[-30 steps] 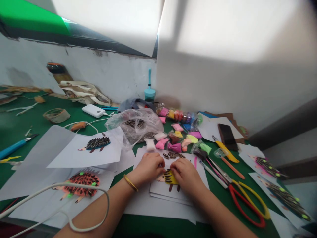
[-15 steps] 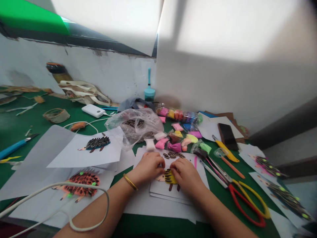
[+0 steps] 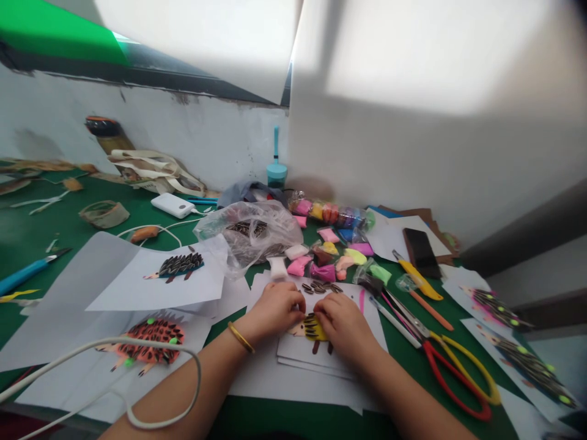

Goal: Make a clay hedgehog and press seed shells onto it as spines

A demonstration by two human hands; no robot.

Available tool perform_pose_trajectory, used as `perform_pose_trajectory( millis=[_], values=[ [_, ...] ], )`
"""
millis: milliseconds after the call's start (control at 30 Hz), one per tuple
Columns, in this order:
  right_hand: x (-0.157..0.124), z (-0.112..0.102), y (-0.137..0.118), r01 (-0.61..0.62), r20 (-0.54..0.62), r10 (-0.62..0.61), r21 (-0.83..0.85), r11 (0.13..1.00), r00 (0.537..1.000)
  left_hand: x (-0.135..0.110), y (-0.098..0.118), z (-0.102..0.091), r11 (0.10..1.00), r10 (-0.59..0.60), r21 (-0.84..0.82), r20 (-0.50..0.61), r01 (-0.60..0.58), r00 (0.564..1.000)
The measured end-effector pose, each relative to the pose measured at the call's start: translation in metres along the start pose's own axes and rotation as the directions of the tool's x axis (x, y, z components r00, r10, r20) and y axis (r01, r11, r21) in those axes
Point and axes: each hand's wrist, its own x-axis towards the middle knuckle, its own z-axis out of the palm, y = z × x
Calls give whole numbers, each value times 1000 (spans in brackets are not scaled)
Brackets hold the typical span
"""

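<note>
A small yellow clay hedgehog [image 3: 313, 328] with dark seeds stuck in it lies on a stack of white paper [image 3: 298, 357] in front of me. My left hand [image 3: 274, 308], a gold bangle on its wrist, rests curled at the hedgehog's left side with fingertips touching it. My right hand [image 3: 345, 325] is curled over its right side, fingertips pinched at the top; whether a seed sits between them is hidden. A little heap of loose sunflower seeds [image 3: 321, 286] lies on the paper just beyond my fingers.
A clear bag of seeds [image 3: 250, 235] and packets of coloured clay [image 3: 337, 256] lie behind. Red-and-yellow scissors [image 3: 458, 366] and pens are at the right. Finished hedgehogs on paper sit left [image 3: 149, 339] [image 3: 178, 266] and far right [image 3: 527, 363]. A white cable [image 3: 137, 379] loops over my left forearm.
</note>
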Motion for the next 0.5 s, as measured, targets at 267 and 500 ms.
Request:
perform_pose_trajectory(
  millis=[267, 500],
  values=[
    [2, 2, -1, 8, 15, -8, -40, 999, 1000, 0, -1, 3, 1000, 10, -6, -20, -10, 1000],
    [2, 2, -2, 40, 10, -39, -98, 994, 999, 1, -7, 2, 998, 52, -36, -22, -53, 998]
  ],
)
